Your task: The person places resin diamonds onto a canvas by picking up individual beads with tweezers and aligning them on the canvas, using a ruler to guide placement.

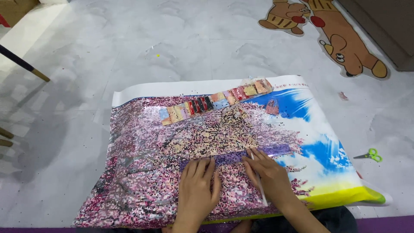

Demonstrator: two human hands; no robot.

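Note:
A large diamond-painting canvas [142, 172] lies on the floor, mostly covered in pink, glittering beads, with blue sky and yellow at its right side. My left hand [197, 185] rests flat on the beaded surface, fingers together, touching a purple strip [228, 158] that runs across the canvas. My right hand [269, 172] lies on the same strip and holds a thin white pen [260, 183] that points toward me. A row of small bead packets [215, 102] in orange, red, black and blue lies across the canvas's far part.
Green-handled scissors [369, 155] lie on the marble floor [194, 47] at right. A cartoon tiger floor sticker [340, 36] is at the far right. A dark stick with a wooden tip [26, 65] slants in at left. One loose packet [272, 106] sits on the blue sky.

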